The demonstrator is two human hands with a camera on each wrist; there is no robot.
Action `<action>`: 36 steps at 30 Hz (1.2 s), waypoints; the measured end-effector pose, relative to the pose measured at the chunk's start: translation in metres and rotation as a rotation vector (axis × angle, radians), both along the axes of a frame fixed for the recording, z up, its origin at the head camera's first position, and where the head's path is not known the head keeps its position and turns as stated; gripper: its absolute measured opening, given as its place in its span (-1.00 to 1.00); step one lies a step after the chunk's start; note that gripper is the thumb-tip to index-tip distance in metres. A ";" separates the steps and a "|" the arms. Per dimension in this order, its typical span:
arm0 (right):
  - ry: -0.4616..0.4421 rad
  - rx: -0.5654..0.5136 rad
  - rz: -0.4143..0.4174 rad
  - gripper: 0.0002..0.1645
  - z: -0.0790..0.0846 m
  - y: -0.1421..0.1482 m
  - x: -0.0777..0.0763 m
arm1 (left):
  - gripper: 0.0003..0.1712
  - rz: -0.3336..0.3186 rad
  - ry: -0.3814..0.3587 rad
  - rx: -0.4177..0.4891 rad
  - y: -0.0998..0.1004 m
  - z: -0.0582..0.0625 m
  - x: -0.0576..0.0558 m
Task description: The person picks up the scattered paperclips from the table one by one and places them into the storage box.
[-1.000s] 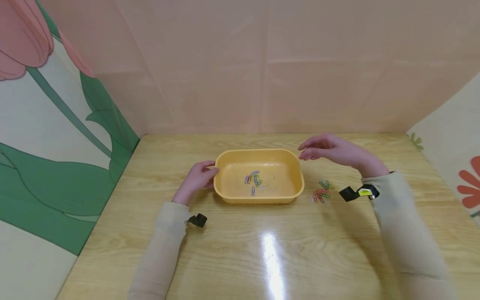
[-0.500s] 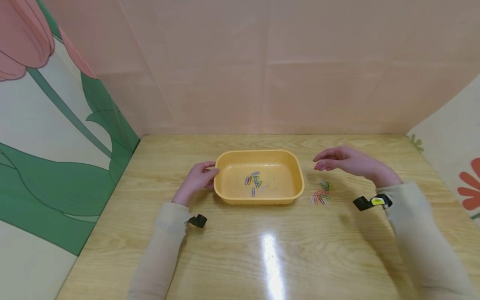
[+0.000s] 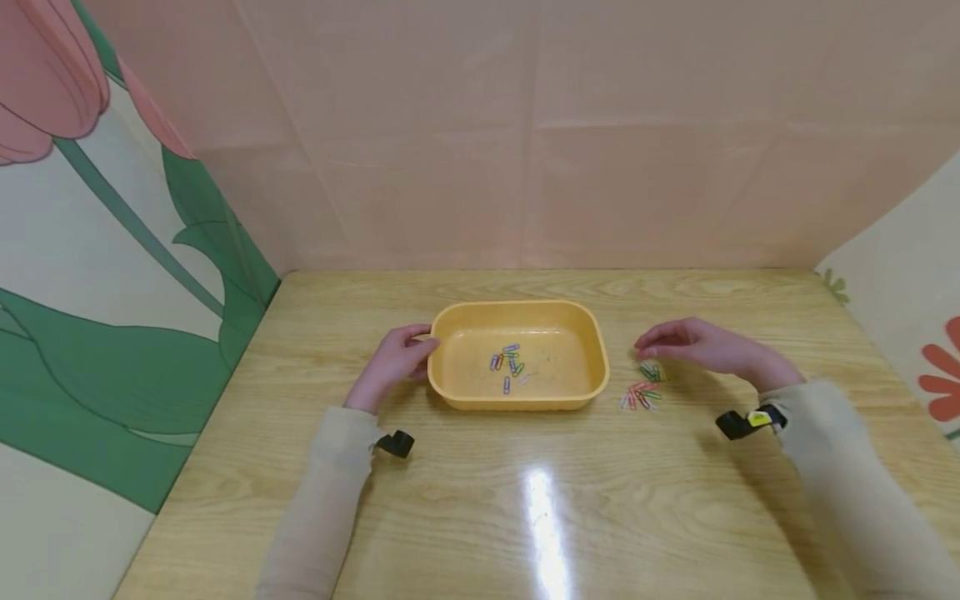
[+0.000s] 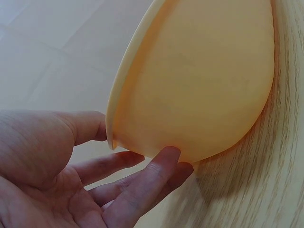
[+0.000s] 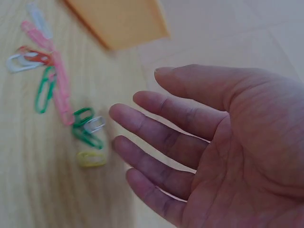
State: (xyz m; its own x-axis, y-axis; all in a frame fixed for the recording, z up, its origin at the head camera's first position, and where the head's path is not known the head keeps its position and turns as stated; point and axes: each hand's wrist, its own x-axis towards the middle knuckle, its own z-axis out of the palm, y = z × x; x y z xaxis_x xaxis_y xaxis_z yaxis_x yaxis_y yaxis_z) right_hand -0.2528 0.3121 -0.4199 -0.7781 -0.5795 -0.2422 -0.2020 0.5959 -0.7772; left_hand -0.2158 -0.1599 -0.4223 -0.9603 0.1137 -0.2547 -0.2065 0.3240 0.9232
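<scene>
A yellow plastic basin [image 3: 517, 403] stands on the table with several colored paper clips [image 3: 500, 362] lying inside. My left hand [image 3: 396, 358] holds its left end. In the left wrist view the thumb lies at the rim of the basin [image 4: 199, 85] and the other fingers touch the outer wall from below. To the right of the basin lies a loose pile of paper clips [image 3: 640, 395], pink, green, white and yellow. Just over the pile's far side hovers my right hand [image 3: 705, 346]. Its palm is bare in the right wrist view, fingers extended close to the green clips [image 5: 85, 135].
The wood-grain table [image 3: 450, 500] runs up to a pink-covered wall [image 3: 525, 150] at the back. A flower-printed panel [image 3: 112, 333] borders the left side, and another printed panel [image 3: 922, 317] the right.
My right hand has moved right and toward me from beside the basin's far right corner, and lowered to the clip pile. The left hand and the basin have stayed in place.
</scene>
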 end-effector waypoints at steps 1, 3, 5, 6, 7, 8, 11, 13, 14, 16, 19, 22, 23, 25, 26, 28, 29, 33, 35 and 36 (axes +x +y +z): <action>-0.006 -0.011 0.009 -0.58 -0.002 0.000 0.000 | -0.49 0.001 0.001 0.000 0.000 0.000 0.000; -0.007 -0.028 0.031 -0.60 -0.006 0.001 0.001 | -0.49 0.005 0.003 0.000 0.000 -0.001 0.000; 0.000 -0.043 0.049 -0.61 -0.011 0.001 0.002 | -0.49 0.007 0.002 0.003 0.000 -0.001 0.000; 0.001 -0.047 0.052 -0.61 -0.013 0.002 0.003 | -0.49 0.005 0.005 0.002 0.000 -0.002 0.000; 0.008 -0.047 0.053 -0.61 -0.015 0.002 0.003 | -0.49 0.005 0.007 0.003 0.000 -0.002 -0.001; 0.021 -0.048 0.054 -0.62 -0.017 0.003 0.004 | -0.49 0.004 0.009 0.004 0.000 -0.002 -0.001; 0.052 -0.063 0.055 -0.63 -0.024 0.003 0.005 | -0.48 0.006 0.009 0.004 -0.001 -0.003 -0.001; 0.074 -0.083 0.065 -0.64 -0.029 0.002 0.006 | -0.48 0.009 0.008 0.005 -0.001 -0.002 -0.001; 0.082 -0.098 0.073 -0.64 -0.030 0.002 0.007 | -0.48 0.009 0.007 0.004 -0.001 -0.002 -0.001; 0.099 -0.128 0.092 -0.63 -0.033 0.000 0.008 | -0.49 0.006 0.008 0.004 -0.001 -0.003 -0.001; 0.144 -0.160 0.115 -0.63 -0.036 -0.003 0.009 | -0.49 0.006 0.010 0.004 0.000 -0.002 0.000; 0.196 -0.178 0.131 -0.63 -0.039 -0.006 0.010 | -0.49 0.005 0.012 0.003 0.000 -0.002 0.000; 0.216 -0.185 0.138 -0.63 -0.040 -0.007 0.010 | -0.49 0.004 0.013 0.003 0.000 -0.002 0.000; 0.248 -0.193 0.148 -0.63 -0.041 -0.009 0.011 | -0.49 0.003 0.012 0.007 0.000 -0.002 0.000; 0.266 -0.199 0.156 -0.62 -0.042 -0.009 0.012 | -0.49 0.001 0.012 0.010 0.000 -0.002 0.001; 0.303 -0.219 0.176 -0.63 -0.044 -0.011 0.012 | -0.49 -0.003 0.016 0.018 -0.001 -0.002 0.001; 0.312 -0.222 0.175 -0.62 -0.042 -0.014 0.014 | -0.49 -0.008 0.011 0.021 0.000 0.002 0.003; 0.339 -0.196 0.165 -0.63 -0.046 -0.016 0.013 | -0.47 -0.013 0.010 0.027 0.000 0.001 0.001; 0.337 -0.157 0.143 -0.64 -0.048 -0.016 0.014 | -0.47 -0.012 0.009 0.022 0.000 0.001 0.001; 0.344 -0.141 0.139 -0.63 -0.051 -0.015 0.013 | -0.47 -0.008 0.015 0.016 -0.001 -0.003 -0.001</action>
State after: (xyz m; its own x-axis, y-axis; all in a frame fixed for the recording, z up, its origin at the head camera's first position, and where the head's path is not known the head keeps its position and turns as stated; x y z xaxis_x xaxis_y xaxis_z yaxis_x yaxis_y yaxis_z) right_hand -0.2399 0.2972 -0.4711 -0.7121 -0.6937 0.1081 -0.5357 0.4373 -0.7224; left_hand -0.2163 -0.1609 -0.4249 -0.9630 0.1255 -0.2384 -0.1901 0.3105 0.9314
